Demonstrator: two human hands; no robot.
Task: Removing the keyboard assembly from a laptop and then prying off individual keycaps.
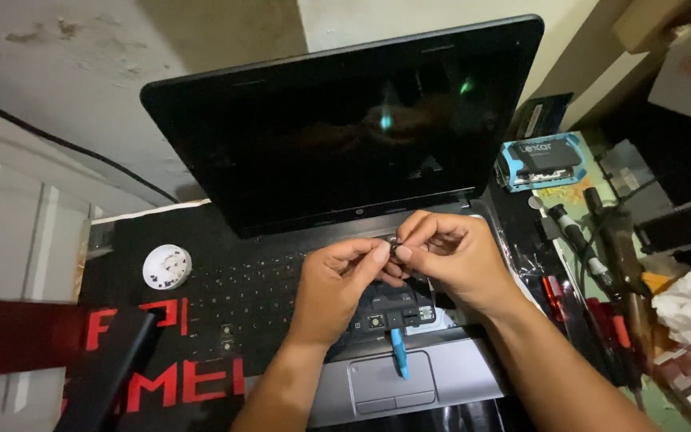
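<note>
My left hand [337, 280] and right hand [449, 252] pinch a tiny dark part [394, 245] together above the open laptop [345, 128]; a blue tool [398, 352] lies at six o'clock.

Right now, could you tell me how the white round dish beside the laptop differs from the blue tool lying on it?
The white round dish is a flat disc holding small dark bits; the blue tool is a thin stick. The dish sits on the dark mat left of the laptop, while the tool lies across the keyboard edge and palm rest above the touchpad. Neither is touched by the left hand or right hand.
</note>
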